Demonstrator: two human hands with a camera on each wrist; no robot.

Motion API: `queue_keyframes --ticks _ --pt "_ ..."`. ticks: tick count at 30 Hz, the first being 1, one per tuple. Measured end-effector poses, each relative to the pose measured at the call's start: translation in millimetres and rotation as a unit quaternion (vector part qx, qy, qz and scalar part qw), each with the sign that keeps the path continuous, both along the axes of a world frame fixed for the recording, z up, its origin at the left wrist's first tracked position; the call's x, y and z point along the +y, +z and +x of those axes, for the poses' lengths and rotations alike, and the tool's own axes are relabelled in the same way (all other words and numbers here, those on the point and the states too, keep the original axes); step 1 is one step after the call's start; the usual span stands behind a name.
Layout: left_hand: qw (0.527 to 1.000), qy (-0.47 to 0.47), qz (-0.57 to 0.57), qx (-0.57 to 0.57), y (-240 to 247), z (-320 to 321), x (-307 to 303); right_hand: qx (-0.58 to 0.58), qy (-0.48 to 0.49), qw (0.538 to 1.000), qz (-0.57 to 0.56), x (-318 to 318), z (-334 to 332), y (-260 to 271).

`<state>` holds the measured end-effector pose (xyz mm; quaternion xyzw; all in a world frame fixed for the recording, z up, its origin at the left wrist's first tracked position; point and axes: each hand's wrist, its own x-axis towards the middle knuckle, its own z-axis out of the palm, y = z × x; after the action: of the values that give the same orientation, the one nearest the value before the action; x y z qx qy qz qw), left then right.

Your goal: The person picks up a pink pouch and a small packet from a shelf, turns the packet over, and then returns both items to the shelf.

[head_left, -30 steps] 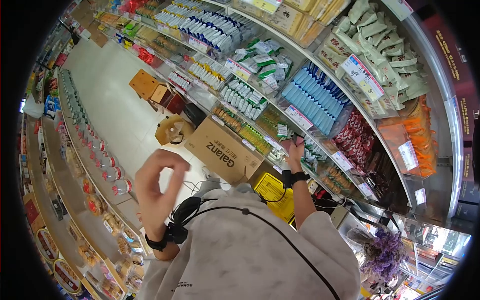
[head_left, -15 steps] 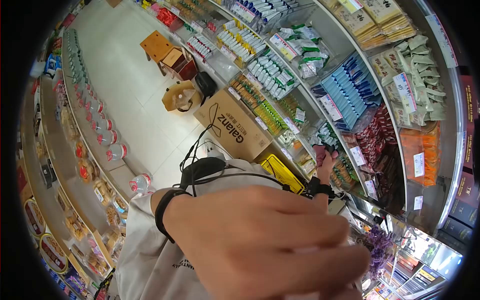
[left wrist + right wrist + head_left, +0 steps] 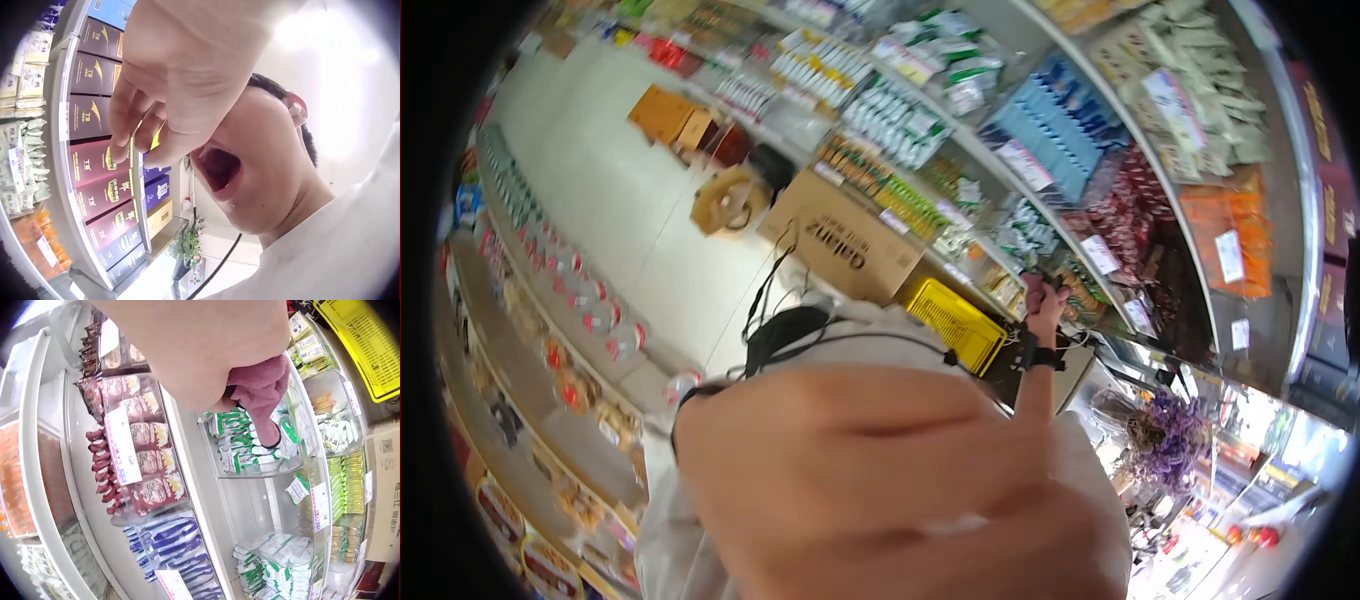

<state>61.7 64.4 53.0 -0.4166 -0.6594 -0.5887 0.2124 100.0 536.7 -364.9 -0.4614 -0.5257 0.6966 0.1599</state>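
My left hand point(image 3: 880, 480) is blurred and fills the lower middle of the head view, close to the camera. In the left wrist view it is raised in front of the person's head, fingers loosely bent with nothing between them. My right hand point(image 3: 1052, 308) reaches to the lower shelf on the right and grips a mauve cloth point(image 3: 265, 387). The cloth bunches below the hand in the right wrist view, its end hanging over a clear bin of green-and-white packets point(image 3: 250, 450). Most of the right fingers are hidden there by the hand's back and the cloth.
A yellow plastic basket point(image 3: 958, 325) and a Galanz carton point(image 3: 840, 240) stand against the shelf foot. Light blue packets point(image 3: 1050, 125) and dark red packets point(image 3: 1130, 200) fill bins above the right hand. Dried purple flowers point(image 3: 1170, 440) stand at the right. Jars point(image 3: 600, 315) line the left.
The left hand has risen from beside the body to close before the head camera. The right hand has shifted along the shelf toward the right, and the mauve cloth shows in it more plainly.
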Motion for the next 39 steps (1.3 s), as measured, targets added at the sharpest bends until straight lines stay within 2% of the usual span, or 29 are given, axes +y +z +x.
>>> queue_keyframes --ticks 2,4,6,8,10,11,14,18,19,22,23,26,27,30,31,32,34,35,39 --pt "0.999 0.005 -0.032 -0.006 -0.4 -4.1 -5.2 -0.041 -0.022 0.996 -0.078 19.5 8.2 -11.2" --pt "0.999 -0.009 -0.049 -0.009 -8.0 -8.3 -11.9 -0.046 -0.018 0.999 -0.021 21.1 16.5 -10.1" --pt "0.995 -0.054 -0.086 -0.018 -13.2 -22.2 -23.1 -0.065 -0.028 0.997 -0.034 24.5 17.5 -8.7" --pt "0.991 -0.038 -0.106 -0.07 -8.2 -26.6 -27.9 -0.063 -0.03 0.997 -0.034 25.8 16.6 -13.5" --pt "0.989 0.104 0.025 -0.103 -28.5 -16.7 -17.4 -0.072 -0.038 0.996 -0.042 29.1 9.0 -24.5" --pt "0.987 0.118 -0.005 -0.106 -31.9 -18.1 -20.4 -0.07 -0.036 0.996 -0.042 39.1 7.0 -44.3" --pt "0.954 0.234 0.013 -0.187 -34.0 -15.7 -4.5 -0.054 -0.008 0.994 -0.092 49.3 -8.0 -71.0" --pt "0.925 0.285 -0.008 -0.251 -43.3 -17.4 7.9 -0.102 0.042 0.987 -0.114 47.0 -41.0 -84.7" --pt "0.922 0.284 -0.015 -0.263 -45.6 -17.6 11.7 -0.069 0.053 0.99 -0.115 46.0 -49.0 -94.1" --pt "0.912 0.285 -0.04 -0.293 -53.6 -19.2 22.6 -0.142 0.112 0.983 -0.027 49.7 -74.3 -116.3" --pt "0.909 0.287 -0.054 -0.297 -56.7 -19.3 25.4 -0.102 0.121 0.987 -0.014 53.1 -79.5 -140.6" --pt "0.894 0.3 -0.071 -0.325 -65.3 -15.7 34.5 -0.178 0.144 0.964 0.133 63.6 -96.7 -195.7" --pt "0.89 0.304 -0.077 -0.331 -67.1 -14.8 38.4 -0.217 0.168 0.956 0.099 67.9 -101.1 -204.8" --pt "0.874 0.323 -0.084 -0.352 -72.1 -11.1 51.2 -0.166 0.146 0.975 0.007 51.7 -112.0 -190.2" --pt "0.868 0.329 -0.084 -0.361 -73.8 -9.4 54.5 -0.175 0.167 0.969 0.044 51.4 -112.5 -189.8" --pt "0.867 0.333 -0.095 -0.358 -75.9 -7.8 56.4 -0.207 0.194 0.947 0.15 50.5 -113.6 -189.2" --pt "0.866 0.337 -0.115 -0.351 -79.9 -6.2 59.7 -0.258 0.236 0.867 0.356 49.0 -118.6 -188.4" --pt "0.864 0.338 -0.116 -0.353 -80.9 -5.9 62.3 -0.311 0.235 0.869 0.304 50.3 -123.1 -186.9" --pt "0.868 0.33 -0.13 -0.346 -83.2 -8.8 68.7 -0.237 0.184 0.92 0.251 45.8 -113.4 -176.4"
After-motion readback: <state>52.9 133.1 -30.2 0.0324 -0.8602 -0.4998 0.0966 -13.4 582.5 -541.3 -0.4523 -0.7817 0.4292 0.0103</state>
